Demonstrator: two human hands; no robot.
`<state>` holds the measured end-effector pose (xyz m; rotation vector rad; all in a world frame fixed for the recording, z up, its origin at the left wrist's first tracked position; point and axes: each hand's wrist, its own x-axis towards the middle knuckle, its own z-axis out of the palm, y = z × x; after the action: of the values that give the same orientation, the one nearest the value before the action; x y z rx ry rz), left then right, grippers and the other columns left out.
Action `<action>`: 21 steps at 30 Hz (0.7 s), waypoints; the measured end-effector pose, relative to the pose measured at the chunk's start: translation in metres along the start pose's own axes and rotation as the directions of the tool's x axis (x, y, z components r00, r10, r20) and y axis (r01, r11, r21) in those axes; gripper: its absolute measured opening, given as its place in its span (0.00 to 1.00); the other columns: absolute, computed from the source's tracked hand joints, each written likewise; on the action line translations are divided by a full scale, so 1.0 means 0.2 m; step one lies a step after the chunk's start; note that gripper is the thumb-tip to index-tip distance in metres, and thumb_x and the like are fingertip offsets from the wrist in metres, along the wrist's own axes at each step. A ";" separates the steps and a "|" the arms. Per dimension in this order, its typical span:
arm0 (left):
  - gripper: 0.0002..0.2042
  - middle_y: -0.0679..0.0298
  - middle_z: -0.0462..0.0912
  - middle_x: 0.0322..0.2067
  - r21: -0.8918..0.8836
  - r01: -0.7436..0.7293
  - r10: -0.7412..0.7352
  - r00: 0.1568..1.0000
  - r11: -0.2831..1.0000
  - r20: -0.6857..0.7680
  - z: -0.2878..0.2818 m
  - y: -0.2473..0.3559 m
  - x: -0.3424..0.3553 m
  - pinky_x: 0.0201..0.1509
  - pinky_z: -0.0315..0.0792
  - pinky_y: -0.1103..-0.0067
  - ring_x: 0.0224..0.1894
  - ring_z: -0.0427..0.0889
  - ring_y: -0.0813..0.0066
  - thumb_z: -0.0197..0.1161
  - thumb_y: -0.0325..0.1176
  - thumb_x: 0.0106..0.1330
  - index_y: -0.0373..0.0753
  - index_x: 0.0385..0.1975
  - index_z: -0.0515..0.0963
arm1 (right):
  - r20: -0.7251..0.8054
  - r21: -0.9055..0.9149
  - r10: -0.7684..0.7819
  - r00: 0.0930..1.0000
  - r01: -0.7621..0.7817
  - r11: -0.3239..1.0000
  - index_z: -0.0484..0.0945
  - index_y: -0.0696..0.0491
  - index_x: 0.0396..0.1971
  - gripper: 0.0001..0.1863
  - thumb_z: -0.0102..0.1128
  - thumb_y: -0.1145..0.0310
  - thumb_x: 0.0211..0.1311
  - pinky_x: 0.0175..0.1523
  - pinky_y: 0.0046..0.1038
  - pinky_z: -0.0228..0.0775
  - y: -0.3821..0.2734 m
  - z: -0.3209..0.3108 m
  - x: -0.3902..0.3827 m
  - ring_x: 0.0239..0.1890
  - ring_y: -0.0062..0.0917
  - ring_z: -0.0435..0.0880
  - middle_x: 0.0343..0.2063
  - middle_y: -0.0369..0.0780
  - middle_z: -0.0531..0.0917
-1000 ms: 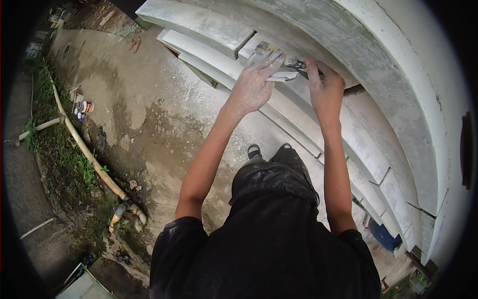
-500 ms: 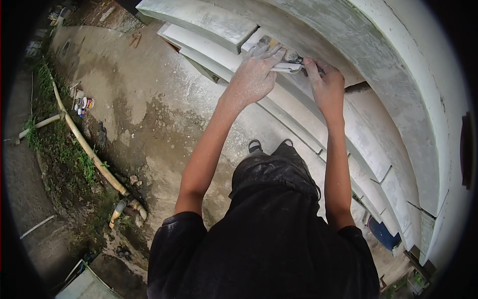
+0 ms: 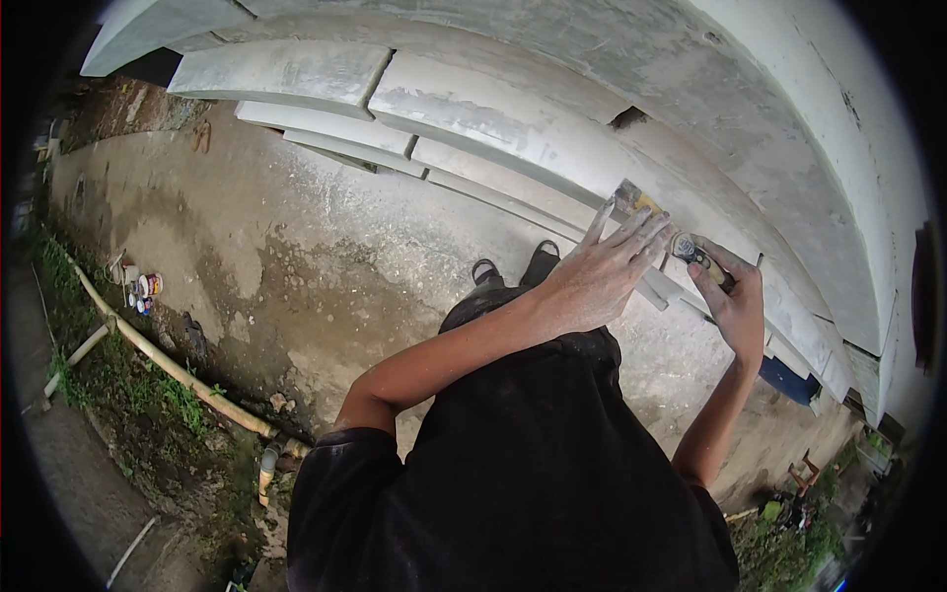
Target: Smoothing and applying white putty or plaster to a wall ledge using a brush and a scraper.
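Observation:
My right hand (image 3: 732,296) is closed around the black handle of a scraper-like tool (image 3: 684,247). Its worn, yellow-and-grey flat end (image 3: 631,195) lies against the edge of a pale ledge (image 3: 513,133). Dusted with white powder, my left hand (image 3: 607,271) reaches across with its fingers stretched out over the flat part of the tool. Those fingers hide much of the blade, so its exact shape cannot be made out.
Stepped grey and white ledges curve along the wall (image 3: 789,148). Below is a stained concrete floor (image 3: 247,257), with small tubs (image 3: 148,286) at left. A bamboo pole (image 3: 187,375) borders the plants. A blue container (image 3: 786,382) sits under the ledges at right.
Both hands and the tool have moved right and nearer to me along the ledges. My view has turned, and my left forearm now crosses in front of my body.

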<state>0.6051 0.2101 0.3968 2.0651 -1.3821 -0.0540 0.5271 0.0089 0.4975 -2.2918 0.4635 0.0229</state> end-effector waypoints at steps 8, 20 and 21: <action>0.34 0.48 0.56 0.74 -0.046 0.181 -0.183 0.983 0.982 -0.023 -0.13 -0.08 -0.04 0.79 0.45 0.50 0.78 0.52 0.52 0.58 0.25 0.59 0.27 0.70 0.61 | 0.231 -0.326 -0.120 0.966 0.193 0.925 0.81 0.52 0.58 0.23 0.67 0.65 0.63 0.45 0.37 0.73 -0.22 0.08 0.20 0.33 0.46 0.81 0.34 0.51 0.84; 0.36 0.45 0.55 0.74 -0.304 0.183 -0.224 0.969 0.935 -0.105 -0.04 0.04 -0.07 0.80 0.50 0.56 0.77 0.52 0.49 0.57 0.22 0.61 0.28 0.72 0.56 | 0.169 -0.365 -0.193 0.967 0.243 0.899 0.79 0.51 0.62 0.32 0.66 0.79 0.52 0.37 0.31 0.70 -0.25 -0.04 0.04 0.27 0.33 0.74 0.28 0.46 0.77; 0.36 0.44 0.55 0.74 -0.290 0.190 -0.234 0.964 0.938 -0.124 -0.04 0.04 -0.07 0.80 0.51 0.56 0.77 0.52 0.48 0.57 0.22 0.60 0.28 0.72 0.56 | 0.164 -0.356 -0.148 0.975 0.198 0.913 0.79 0.51 0.62 0.33 0.66 0.80 0.52 0.39 0.30 0.72 -0.24 -0.04 0.04 0.29 0.31 0.76 0.31 0.45 0.78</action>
<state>0.5948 0.2232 0.4037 1.9293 -0.9907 -0.1637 0.5490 0.0304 0.5359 -2.6757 0.1936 0.1901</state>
